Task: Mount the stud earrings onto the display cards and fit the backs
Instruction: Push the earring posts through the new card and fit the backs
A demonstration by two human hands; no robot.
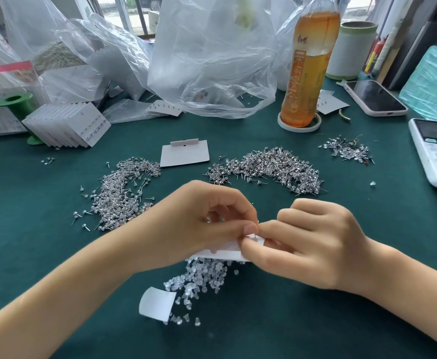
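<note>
Above the clear earring backs [202, 278] on the bench [316, 332], a white display card [222, 252] is pinched by the curled fingers of the left hand [202, 216] and right hand [313, 242].

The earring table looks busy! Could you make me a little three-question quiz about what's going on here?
1. True or false: both hands hold the same white display card.
2. Which lies nearest the person? A) the pile of clear backs B) the blank card C) the orange drink bottle
3. Fill in: the stack of finished cards leans against a green ____.

Key:
1. True: the left hand and right hand meet over it, pinching at its top edge.
2. A
3. spool
</note>
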